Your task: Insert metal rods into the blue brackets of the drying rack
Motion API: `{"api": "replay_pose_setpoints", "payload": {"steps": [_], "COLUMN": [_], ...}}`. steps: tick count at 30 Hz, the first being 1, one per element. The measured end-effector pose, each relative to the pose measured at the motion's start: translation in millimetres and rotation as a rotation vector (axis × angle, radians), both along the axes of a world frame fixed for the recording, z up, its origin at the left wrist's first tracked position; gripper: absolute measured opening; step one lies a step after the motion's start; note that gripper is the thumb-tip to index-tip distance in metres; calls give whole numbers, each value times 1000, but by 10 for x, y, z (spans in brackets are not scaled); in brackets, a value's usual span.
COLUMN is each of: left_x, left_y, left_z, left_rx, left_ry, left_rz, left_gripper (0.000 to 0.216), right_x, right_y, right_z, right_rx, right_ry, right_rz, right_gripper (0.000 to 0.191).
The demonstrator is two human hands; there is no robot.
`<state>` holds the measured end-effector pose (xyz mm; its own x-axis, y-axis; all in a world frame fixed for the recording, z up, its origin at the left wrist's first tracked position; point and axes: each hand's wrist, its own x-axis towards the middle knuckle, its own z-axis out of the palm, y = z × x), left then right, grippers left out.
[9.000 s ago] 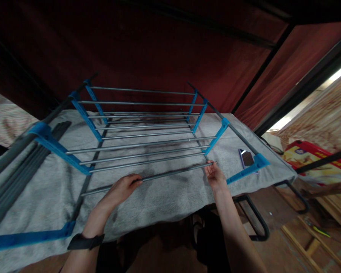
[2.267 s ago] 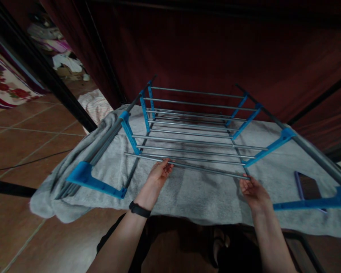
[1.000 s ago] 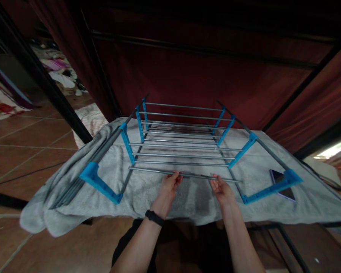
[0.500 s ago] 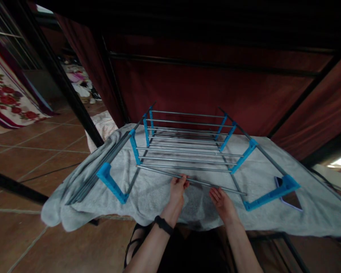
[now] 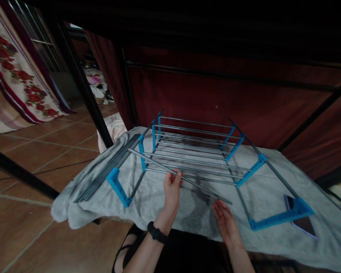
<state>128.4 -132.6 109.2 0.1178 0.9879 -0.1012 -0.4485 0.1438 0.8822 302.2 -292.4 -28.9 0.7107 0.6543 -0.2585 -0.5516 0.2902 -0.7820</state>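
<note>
A half-built rack with blue plastic brackets and several grey metal rods lies on a grey towel. My left hand, with a black band at the wrist, is closed around a loose grey rod that slants from upper left to lower right. The rod's left end sits near a blue bracket. My right hand lies open just below the rod's right end, palm up, not gripping it.
A bundle of spare dark rods lies along the towel's left edge. A phone rests under the near right blue bracket. Dark red curtains hang behind. Tiled floor and a black post are at left.
The rod has swung from nearly level to a slant, its right end nearer me. My right hand has let go and dropped below it. The view has shifted left.
</note>
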Motion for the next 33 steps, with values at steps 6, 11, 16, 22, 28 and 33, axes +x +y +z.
{"api": "replay_pose_setpoints", "payload": {"steps": [6,11,16,22,28,33], "left_x": [14,94,197,251,217,158], "left_y": [-8,16,43,41,-32,-93], "left_z": [198,306,321,351,297,100], "left_rx": [81,150,212,246,271,215], "left_ry": [-10,1,36,75,114,146], "left_rz": [101,166,170,172,92,-10], "left_gripper": [14,15,20,26,34,35], "right_x": [28,56,142,194,24,-78], "right_y": [-18,-14,6,-74,-289,-258], "right_z": [-46,-70,-73,-96,-167,-142], "right_rx": [-17,-22,-31,-105,-166,-362], "right_ry": [-2,22,118,25,-54,-70], "right_rz": [13,18,27,-42,-2,134], "right_gripper": [23,26,27,32,46,61]}}
